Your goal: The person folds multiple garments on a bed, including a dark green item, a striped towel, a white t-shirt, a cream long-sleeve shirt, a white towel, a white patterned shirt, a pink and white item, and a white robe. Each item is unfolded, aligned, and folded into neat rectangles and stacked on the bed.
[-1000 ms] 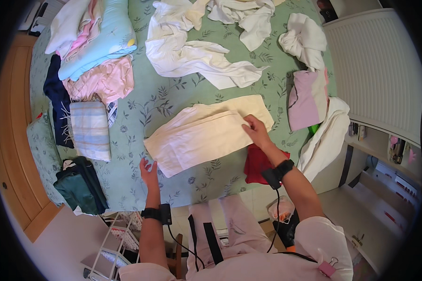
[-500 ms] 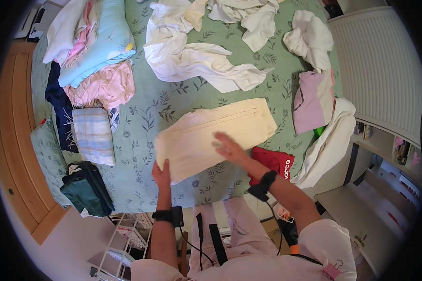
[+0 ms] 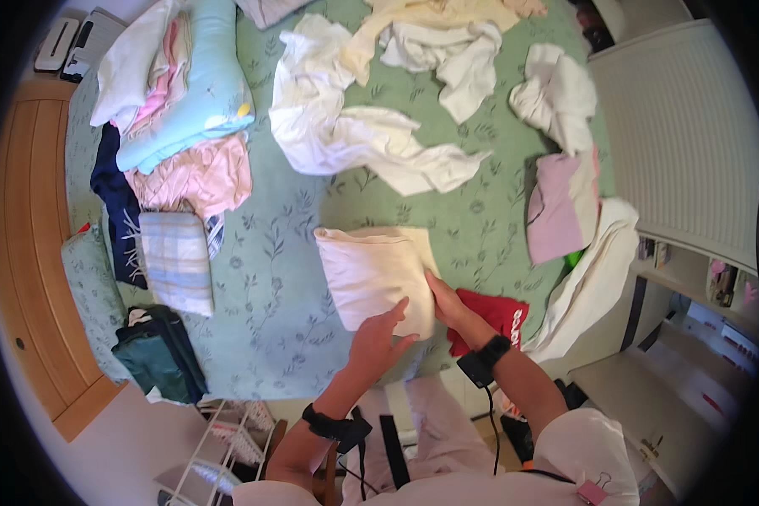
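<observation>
A cream garment (image 3: 367, 268), folded into a compact block, lies on the bed near its front edge; its exact kind does not show. My left hand (image 3: 381, 337) rests at its near side, fingers spread over the cloth. At the right edge my right hand (image 3: 448, 305) grips the fabric, with some fingers hidden by it. A red cloth item (image 3: 501, 316) with white lettering lies just to the right, partly behind my right wrist.
Loose white clothes (image 3: 379, 143) spread across the far middle of the green leaf-patterned bed (image 3: 261, 337). Along the left are a blue quilt (image 3: 215, 93), a plaid cloth (image 3: 175, 261) and dark green clothing (image 3: 160, 358). A mauve garment (image 3: 556, 207) lies at right.
The long cream garment has been folded over to about half its length. My left hand has moved right from its left end onto the near side; my right hand now grips the right edge.
</observation>
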{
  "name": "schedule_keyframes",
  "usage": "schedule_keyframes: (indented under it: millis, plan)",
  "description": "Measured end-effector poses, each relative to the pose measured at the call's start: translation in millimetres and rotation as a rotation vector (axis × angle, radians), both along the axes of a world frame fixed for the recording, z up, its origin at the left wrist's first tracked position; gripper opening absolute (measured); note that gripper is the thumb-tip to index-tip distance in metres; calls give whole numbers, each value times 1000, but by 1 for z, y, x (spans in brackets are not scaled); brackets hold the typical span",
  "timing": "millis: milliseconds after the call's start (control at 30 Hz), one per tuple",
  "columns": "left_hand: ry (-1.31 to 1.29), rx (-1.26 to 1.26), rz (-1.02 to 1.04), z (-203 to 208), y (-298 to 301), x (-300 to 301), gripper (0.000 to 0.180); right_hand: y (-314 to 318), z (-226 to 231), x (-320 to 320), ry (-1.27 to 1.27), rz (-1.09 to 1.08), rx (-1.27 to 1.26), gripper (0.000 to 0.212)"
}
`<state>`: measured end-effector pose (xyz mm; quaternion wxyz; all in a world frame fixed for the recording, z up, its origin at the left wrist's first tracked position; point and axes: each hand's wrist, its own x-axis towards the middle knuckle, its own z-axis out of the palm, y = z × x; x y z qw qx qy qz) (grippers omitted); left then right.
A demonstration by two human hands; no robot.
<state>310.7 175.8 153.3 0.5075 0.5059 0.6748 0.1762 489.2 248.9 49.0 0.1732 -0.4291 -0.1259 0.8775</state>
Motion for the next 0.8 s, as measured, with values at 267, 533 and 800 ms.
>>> schedule_keyframes:
  millis: [267, 533, 800]
  plan:
    - [406, 52, -395, -104, 1, 3, 83, 105, -17, 80, -549, 191, 560, 25]
    - [366, 41, -407, -112, 0, 3, 81, 355, 20, -37, -775, 208, 1321, 22]
    - [325, -37, -398, -118, 2, 0, 81, 480, 16, -113, -1250, 620, 1873, 23]
